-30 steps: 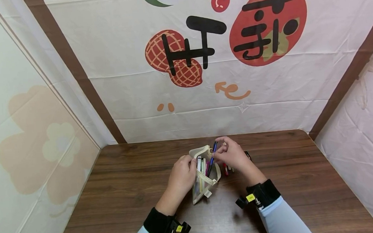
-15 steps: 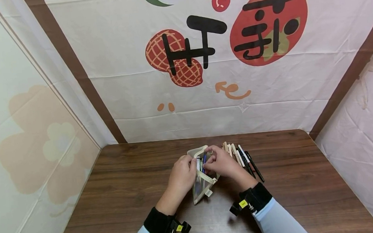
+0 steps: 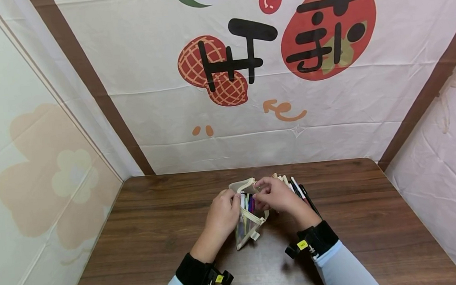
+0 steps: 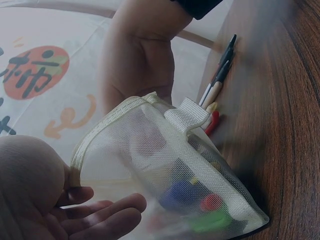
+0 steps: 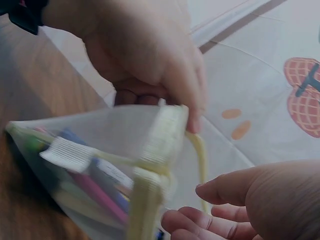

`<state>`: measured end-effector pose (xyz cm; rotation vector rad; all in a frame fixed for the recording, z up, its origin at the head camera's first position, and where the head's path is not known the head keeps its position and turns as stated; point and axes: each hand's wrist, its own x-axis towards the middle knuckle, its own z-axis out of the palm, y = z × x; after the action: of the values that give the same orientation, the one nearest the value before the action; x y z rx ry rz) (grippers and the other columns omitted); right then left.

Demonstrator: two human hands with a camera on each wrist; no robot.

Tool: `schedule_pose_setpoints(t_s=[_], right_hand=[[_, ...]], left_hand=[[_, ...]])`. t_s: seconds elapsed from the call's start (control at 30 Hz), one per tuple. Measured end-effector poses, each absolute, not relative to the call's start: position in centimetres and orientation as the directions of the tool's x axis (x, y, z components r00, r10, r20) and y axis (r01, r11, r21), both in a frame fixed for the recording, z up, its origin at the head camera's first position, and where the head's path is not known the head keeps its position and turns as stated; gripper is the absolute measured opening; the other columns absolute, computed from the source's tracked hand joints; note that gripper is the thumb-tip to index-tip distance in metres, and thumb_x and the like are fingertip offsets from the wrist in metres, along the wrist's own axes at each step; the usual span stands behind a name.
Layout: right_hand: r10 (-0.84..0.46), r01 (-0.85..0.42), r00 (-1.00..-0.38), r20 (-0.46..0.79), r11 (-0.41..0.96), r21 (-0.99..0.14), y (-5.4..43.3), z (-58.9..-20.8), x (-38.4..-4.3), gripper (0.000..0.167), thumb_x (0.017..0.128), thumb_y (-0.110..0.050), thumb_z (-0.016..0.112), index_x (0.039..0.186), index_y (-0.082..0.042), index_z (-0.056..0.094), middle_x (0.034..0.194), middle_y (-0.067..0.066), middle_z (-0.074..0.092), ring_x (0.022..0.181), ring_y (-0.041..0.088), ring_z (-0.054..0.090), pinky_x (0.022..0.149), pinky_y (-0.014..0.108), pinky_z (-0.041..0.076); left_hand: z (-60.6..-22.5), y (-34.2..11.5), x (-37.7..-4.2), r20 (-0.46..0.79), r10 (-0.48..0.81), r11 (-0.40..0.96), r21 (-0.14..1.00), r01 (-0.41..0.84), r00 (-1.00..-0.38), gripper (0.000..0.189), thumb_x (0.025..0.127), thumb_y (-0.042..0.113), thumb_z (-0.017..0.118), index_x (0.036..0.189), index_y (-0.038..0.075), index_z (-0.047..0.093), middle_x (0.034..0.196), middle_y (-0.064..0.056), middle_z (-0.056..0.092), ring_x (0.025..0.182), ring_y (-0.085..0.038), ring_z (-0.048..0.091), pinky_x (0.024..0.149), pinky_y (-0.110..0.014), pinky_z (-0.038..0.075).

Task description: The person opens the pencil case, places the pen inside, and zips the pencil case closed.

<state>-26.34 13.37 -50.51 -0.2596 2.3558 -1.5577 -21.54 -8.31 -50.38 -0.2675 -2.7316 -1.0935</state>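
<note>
In the head view, we saw the pouch (image 3: 245, 229) at lower centre, its rim (image 3: 248, 186) pinched in the left grip (image 3: 222, 211), likely to hold it open; the right grip (image 3: 275, 195) curved over it, partly hiding loose pens (image 3: 298, 188) on the surface (image 3: 169, 217). In the left wrist view, the pouch filled the centre. In the right wrist view, the right grip, lower right, looked released, thumb and fingers parted, perhaps for room near the inner pens (image 5: 99, 196).

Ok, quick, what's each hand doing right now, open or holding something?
Left hand: closed, holding the pouch by its rim.
Right hand: open at the pouch's mouth, nothing visible in it.
</note>
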Motion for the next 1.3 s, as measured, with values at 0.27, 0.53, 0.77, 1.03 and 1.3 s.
schedule_pose_setpoints(t_s=[0.27,0.53,0.77,1.03,1.3], right_hand=[[-0.232,0.003,-0.965,-0.121,0.452,-0.892,16.6,-49.7,-27.2,0.035,0.109,-0.018,0.073,0.137,0.002,0.068,0.11,0.026,0.082,0.086,0.038,0.083,0.08,0.054,0.069],[-0.167,0.006,-0.98,-0.113,0.537,-0.844,19.0,-49.2,-27.8,0.036,0.111,-0.02,0.071,0.14,0.002,0.069,0.108,0.022,0.082,0.097,0.04,0.084,0.076,0.04,0.065],[-0.108,0.026,-0.986,-0.129,0.66,-0.751,20.8,-49.0,-27.8,0.038,0.114,-0.026,0.068,0.142,-0.001,0.069,0.115,0.021,0.078,0.101,0.038,0.082,0.075,0.036,0.057],[-0.054,0.059,-0.987,-0.152,0.755,-0.653,23.5,-49.8,-28.2,0.042,0.113,-0.029,0.068,0.142,0.001,0.069,0.134,0.025,0.075,0.112,0.038,0.076,0.094,0.053,0.063],[-0.018,0.077,-0.988,-0.153,0.799,-0.597,25.5,-50.2,-28.4,0.048,0.112,-0.032,0.069,0.145,0.003,0.066,0.146,0.033,0.068,0.13,0.05,0.069,0.106,0.064,0.058]], left_hand=[[-50.3,-8.2,-21.6,0.253,0.093,0.716,0.655,0.241,-0.963,0.026,0.114,0.021,0.061,0.095,0.008,0.072,0.099,-0.01,0.071,0.084,-0.022,0.063,0.078,-0.044,0.057],[-50.4,-8.2,-21.6,0.247,0.093,0.721,0.652,0.236,-0.965,0.026,0.115,0.02,0.061,0.096,0.007,0.073,0.097,-0.01,0.07,0.083,-0.022,0.062,0.078,-0.044,0.056],[-50.4,-8.2,-21.5,0.241,0.097,0.718,0.655,0.236,-0.966,0.025,0.115,0.02,0.061,0.099,0.006,0.074,0.099,-0.01,0.071,0.084,-0.022,0.063,0.079,-0.044,0.057],[-50.5,-8.2,-21.5,0.238,0.098,0.715,0.659,0.235,-0.966,0.025,0.115,0.019,0.061,0.097,0.006,0.074,0.096,-0.009,0.069,0.081,-0.02,0.061,0.076,-0.042,0.056],[-50.4,-8.2,-21.5,0.242,0.101,0.708,0.664,0.241,-0.965,0.025,0.114,0.018,0.061,0.097,0.006,0.074,0.095,-0.009,0.069,0.081,-0.02,0.061,0.076,-0.042,0.056]])
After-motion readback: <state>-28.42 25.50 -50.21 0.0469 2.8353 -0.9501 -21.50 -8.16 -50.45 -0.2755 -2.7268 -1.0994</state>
